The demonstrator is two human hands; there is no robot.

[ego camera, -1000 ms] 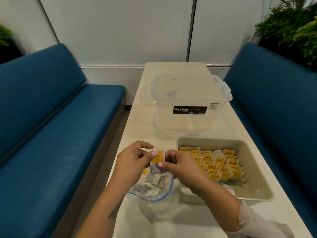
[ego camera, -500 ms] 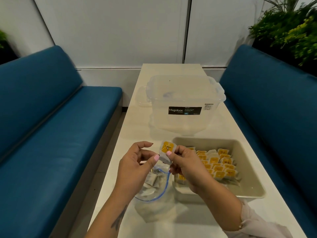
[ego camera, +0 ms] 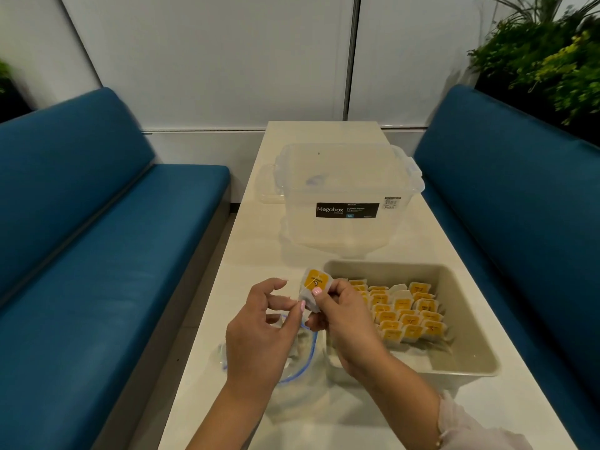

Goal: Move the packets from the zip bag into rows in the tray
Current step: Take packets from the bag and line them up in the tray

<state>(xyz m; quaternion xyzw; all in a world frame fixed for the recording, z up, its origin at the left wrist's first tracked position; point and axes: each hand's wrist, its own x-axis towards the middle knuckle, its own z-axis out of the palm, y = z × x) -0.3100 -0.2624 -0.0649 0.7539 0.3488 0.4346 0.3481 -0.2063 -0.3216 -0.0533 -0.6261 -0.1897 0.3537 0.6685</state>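
My right hand (ego camera: 344,316) pinches a small stack of white packets (ego camera: 314,285) with a yellow label, held just above the tray's near-left corner. My left hand (ego camera: 259,332) is beside it with loosely bent fingers, its thumb tip touching the stack's lower edge. Below both hands lies the clear zip bag (ego camera: 303,362) with a blue zip line, more white packets inside. The beige tray (ego camera: 467,306) stands to the right and holds several rows of yellow-labelled packets (ego camera: 406,316).
A clear lidded Megabox container (ego camera: 347,190) stands behind the tray on the cream table (ego camera: 246,287), with a clear lid (ego camera: 268,190) at its left. Blue benches (ego camera: 97,254) flank the table. Green plants (ego camera: 545,60) stand at the far right.
My right hand has lifted the packets up from over the bag toward the tray's left corner. My left hand has let go of them and now only touches with its thumb.
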